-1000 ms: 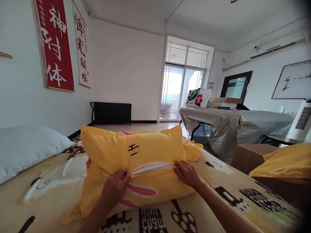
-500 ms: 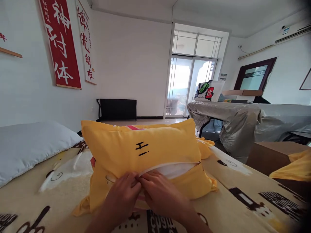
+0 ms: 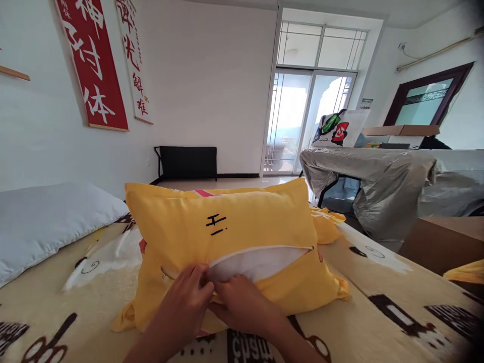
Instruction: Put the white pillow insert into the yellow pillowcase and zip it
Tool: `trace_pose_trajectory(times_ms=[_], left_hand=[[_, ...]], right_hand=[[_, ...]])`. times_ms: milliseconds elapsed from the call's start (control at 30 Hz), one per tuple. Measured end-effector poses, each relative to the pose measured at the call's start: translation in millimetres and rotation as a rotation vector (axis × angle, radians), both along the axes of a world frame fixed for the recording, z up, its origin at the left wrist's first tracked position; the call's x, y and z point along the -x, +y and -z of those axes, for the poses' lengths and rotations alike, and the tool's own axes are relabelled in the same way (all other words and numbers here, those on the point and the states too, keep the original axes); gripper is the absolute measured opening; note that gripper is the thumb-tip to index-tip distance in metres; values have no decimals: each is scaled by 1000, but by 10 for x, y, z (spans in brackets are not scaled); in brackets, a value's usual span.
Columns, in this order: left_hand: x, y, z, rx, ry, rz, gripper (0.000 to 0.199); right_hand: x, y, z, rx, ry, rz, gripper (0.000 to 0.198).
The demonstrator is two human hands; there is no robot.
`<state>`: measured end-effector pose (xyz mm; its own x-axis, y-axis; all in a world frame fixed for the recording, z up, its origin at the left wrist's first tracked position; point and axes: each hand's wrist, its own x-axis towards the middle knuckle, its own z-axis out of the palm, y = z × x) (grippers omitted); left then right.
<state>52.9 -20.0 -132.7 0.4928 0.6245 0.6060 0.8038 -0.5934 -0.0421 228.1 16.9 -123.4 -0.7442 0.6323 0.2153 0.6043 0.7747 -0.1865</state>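
A yellow pillowcase (image 3: 260, 214) printed with "Hi" is on a plump pillow standing on the bed in front of me. In its near side a long slit gapes, showing the white inner pillow (image 3: 257, 263). My left hand (image 3: 189, 292) is closed on the case's edge at the slit's left end. Right beside it, my right hand (image 3: 244, 305) pinches the lower edge of the slit. The fingertips of both hands nearly meet, and whether they hold a zipper pull is hidden. Loose yellow cloth bunches out at the pillow's lower corners.
A patterned beige blanket (image 3: 94, 312) covers the bed. To the left lies a white pillow (image 3: 56, 222). On the right are a cardboard box (image 3: 442, 247), more yellow cloth (image 3: 467, 274) and a table under silver sheeting (image 3: 389, 176). A folded black frame (image 3: 187, 162) leans by the wall.
My right hand has moved down and slightly left, so more of the white inner pillow shows in the slit. My left hand has shifted little. The camera view has tilted down slightly.
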Motion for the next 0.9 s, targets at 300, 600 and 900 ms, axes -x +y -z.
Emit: trace_pose_trajectory(times_ms=[300, 600, 900], left_hand=[[-24, -92, -35, -29, -18, 33, 10], [-91, -251, -104, -53, 92, 42, 22], [-209, -440, -67, -214, 214, 21, 32]], right_hand=[[44, -22, -14, 39, 106, 26, 33], [-131, -233, -184, 74, -8, -53, 19], [-270, -499, -172, -105, 36, -81, 23]])
